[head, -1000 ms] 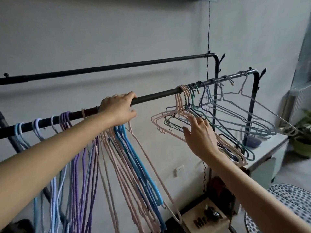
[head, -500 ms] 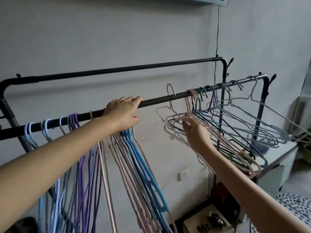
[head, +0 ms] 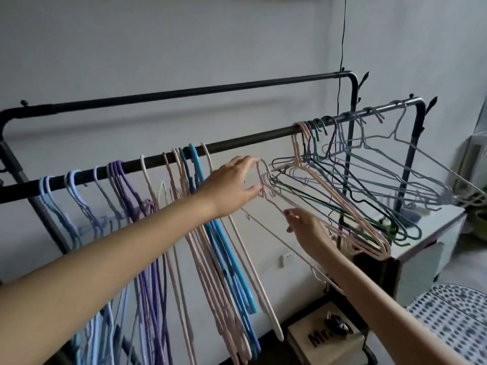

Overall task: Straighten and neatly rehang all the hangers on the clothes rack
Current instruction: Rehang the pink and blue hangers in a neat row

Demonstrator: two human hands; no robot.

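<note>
A black clothes rack has a front rail [head: 250, 142] and a back rail [head: 210, 88]. On the front rail's left part hang straight rows of light blue hangers [head: 50, 206], purple hangers [head: 126, 196], pink hangers [head: 200, 259] and blue hangers [head: 226, 259]. A tangled bunch of pink, green and grey hangers [head: 355, 196] crowds the right end. One pink hanger [head: 274, 198] is off the rail, between my hands. My left hand [head: 232, 185] pinches its hook. My right hand [head: 303, 225] grips its sloping arm lower down.
A white cabinet [head: 434, 233] stands under the rack's right end. Below are a wooden box [head: 321, 338] and a dotted round seat [head: 448, 312]. A wall socket [head: 287, 258] and a hanging black cord [head: 342, 48] are on the wall behind.
My left hand let go of the front rail and moved right to the pink hanger's hook. My right hand lifted that hanger off the rail and brought it down and left.
</note>
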